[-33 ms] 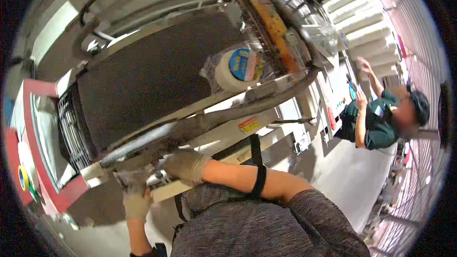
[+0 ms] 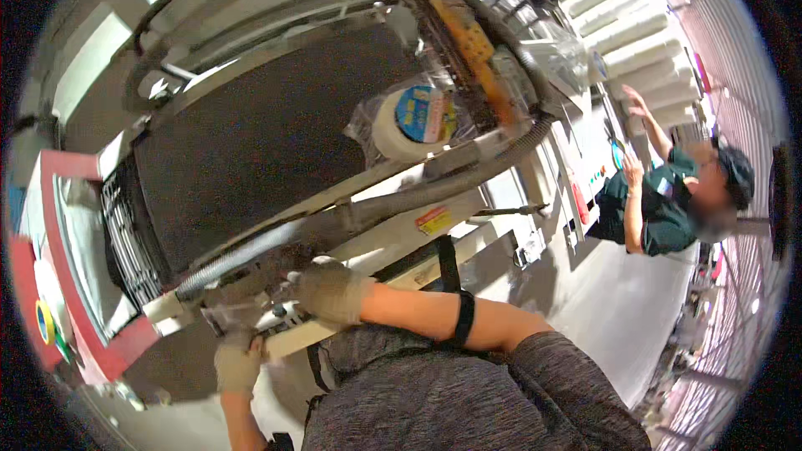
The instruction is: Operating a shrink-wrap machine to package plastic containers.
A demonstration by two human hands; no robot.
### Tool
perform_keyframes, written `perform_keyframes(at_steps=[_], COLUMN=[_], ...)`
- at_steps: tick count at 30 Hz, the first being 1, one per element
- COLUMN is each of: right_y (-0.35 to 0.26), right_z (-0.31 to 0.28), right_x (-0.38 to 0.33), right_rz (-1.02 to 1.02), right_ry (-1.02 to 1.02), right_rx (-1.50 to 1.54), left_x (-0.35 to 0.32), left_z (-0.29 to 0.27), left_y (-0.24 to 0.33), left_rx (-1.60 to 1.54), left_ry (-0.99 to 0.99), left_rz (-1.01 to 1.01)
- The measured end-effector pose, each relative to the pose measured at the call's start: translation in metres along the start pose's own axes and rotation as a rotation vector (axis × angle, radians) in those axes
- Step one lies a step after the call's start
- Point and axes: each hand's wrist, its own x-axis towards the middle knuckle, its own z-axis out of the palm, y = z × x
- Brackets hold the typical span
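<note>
At the lower left of the head view, the gloved right hand is gripping, fingers curled shut, the end of a ribbed grey hose beside a dark mat. The gloved left hand is pressing the metal bracket below it; its fingers' state is unclear.

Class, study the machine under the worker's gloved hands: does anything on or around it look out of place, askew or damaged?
One thing stands out: a bagged white roll with a blue label lies loose on the machine's dark mat, wedged against the orange bar. Nothing looks spilled or broken. The left hand and right hand, both gloved, rest on the front fittings by the corrugated hose.
</note>
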Motion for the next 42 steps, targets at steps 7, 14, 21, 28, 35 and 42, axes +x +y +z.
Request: perform_keyframes(at_steps=[7,14,21,28,35,42], right_y=[0.009,0.031,0.024,0.067,0.088,0.119], right_z=[-0.047,0.018,0.019,0.015,0.028,-0.042], right_x=[-0.108,-0.276,-0.340,-0.338,-0.351,-0.331], right_rz=[0.365,0.528,1.285,1.146,1.204,1.368], right_ry=[-0.066,0.390,0.472,0.495,0.946,1.087], right_rx=[0.193,-0.051,0.518,0.247,0.684,1.053], left_x=[0.031,0.212,0.345,0.380,0.348,0.389], left_z=[-0.164,-0.199,-0.111,-0.091,-0.112,-0.078], left_y=[0.119,0.245,0.345,0.381,0.386,0.340], left_rx=[-0.347,0.264,0.295,0.254,0.159,-0.239], left_ry=[0.345,-0.003,-0.240,-0.722,-0.542,-0.823], left_rz=[0.312,1.012,1.098,0.582,0.703,0.487])
